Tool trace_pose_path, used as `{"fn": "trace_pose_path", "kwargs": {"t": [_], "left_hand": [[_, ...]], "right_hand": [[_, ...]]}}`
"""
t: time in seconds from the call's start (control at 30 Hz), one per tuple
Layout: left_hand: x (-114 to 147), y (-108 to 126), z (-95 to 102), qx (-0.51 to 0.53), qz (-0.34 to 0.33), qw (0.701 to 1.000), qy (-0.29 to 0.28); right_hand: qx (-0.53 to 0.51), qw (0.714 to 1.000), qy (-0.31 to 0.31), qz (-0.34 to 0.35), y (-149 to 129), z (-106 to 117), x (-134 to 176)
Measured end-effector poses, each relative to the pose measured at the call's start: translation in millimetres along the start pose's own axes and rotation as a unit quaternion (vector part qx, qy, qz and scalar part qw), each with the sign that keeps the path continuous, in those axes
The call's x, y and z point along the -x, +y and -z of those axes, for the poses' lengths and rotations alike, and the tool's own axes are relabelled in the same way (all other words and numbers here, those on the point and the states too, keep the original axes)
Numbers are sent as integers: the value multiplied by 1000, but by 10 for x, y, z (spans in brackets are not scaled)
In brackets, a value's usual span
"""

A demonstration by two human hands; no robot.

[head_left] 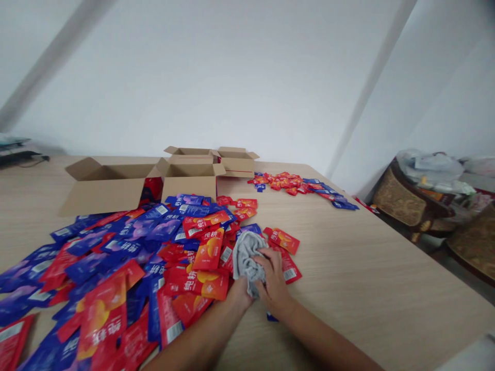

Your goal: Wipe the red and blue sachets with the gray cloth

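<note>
A crumpled, soft grey fabric cloth [246, 253], bunched into twisted folds, sits just below the centre of the frame. The right hand [279, 291] has its fingers [275, 257] curled over it, gripping — the left hand [241, 294] meets its lower edge, fingers hidden, their grip impossible to tell. Glossy, flat red and blue rectangular pouches [209, 250] heap across the lower left on the pale wood-grain counter [356, 268], below open brown cardboard boxes [189, 179].

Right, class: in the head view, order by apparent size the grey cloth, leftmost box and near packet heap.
1. Near packet heap, clearly largest
2. Leftmost box
3. Grey cloth, partly covered by fingers
</note>
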State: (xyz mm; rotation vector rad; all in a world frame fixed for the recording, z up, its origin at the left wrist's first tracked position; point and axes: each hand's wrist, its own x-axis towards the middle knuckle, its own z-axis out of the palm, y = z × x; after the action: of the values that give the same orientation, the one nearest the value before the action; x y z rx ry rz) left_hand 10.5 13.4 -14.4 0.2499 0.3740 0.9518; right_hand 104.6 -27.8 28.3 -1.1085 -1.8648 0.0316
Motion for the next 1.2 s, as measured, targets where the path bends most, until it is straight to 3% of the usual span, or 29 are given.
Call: {"fn": "trace_pose_path", "kwargs": {"t": [0.1,0.2,0.33,0.43,0.53,0.67,0.77,0.87,0.93,1.03,1.1,1.2], "left_hand": [[26,53,6,33,-13,999,10],[47,107,-105,71,5,997,-20],[66,114,-248,91,38,993,-69],[88,107,-272,76,37,993,-82],[103,110,-243,54,10,995,-82],[95,108,-202,59,-30,996,-53],[79,114,-225,66,-11,996,-66],[63,124,-267,57,11,995,-87],[55,127,-283,46,20,995,-89],[52,126,-286,40,27,995,-89],[52,121,-283,43,31,995,-80],[41,103,-273,47,34,997,-55]], "right_hand": [[84,996,-30,-18,37,-79,-34],[182,982,-43,-37,169,-102,-94],[273,958,-48,-77,404,33,-244],[276,956,-6,-95,414,198,-357],[205,977,-20,-58,205,274,-348],[111,983,-145,-26,-52,160,-190],[68,982,-155,-88,3,86,-252],[-24,975,-135,-172,149,92,-599],[-133,956,-151,-215,204,91,-918],[-339,876,-247,-237,233,34,-1365],[-396,841,-277,-245,266,-12,-1590],[-340,866,-264,-256,352,-1,-1825]]}}
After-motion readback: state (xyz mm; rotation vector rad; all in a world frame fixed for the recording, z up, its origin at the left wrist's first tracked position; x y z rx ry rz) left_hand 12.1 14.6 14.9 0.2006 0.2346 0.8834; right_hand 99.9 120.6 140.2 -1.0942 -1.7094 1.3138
